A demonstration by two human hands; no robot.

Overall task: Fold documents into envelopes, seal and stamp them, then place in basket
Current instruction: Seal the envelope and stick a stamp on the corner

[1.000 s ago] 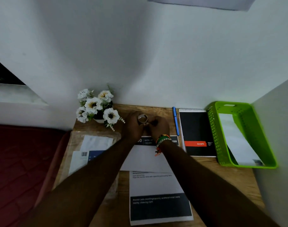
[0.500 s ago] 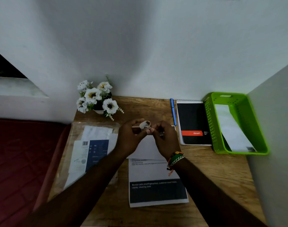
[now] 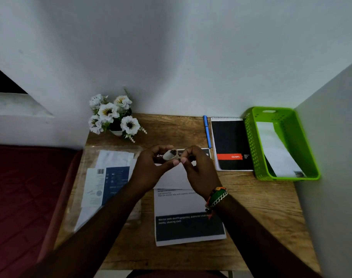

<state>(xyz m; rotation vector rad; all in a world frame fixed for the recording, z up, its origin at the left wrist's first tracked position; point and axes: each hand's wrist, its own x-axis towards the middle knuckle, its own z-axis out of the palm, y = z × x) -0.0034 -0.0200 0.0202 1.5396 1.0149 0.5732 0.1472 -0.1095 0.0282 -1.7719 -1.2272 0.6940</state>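
A small roll of tape (image 3: 170, 154) is held above the middle of the desk (image 3: 267, 205), gripped by the left hand (image 3: 149, 167); its loose end is pinched by the right hand (image 3: 199, 169); one envelope (image 3: 275, 149) is seen in the green basket (image 3: 251, 141) at the right edge; sealing seems underway; an envelope (image 3: 171, 178) and a printed sheet (image 3: 189, 217) lie beneath, papers (image 3: 105, 177) wait at the left

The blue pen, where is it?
In the head view the blue pen lies at the back of the desk, just left of the black notebook.
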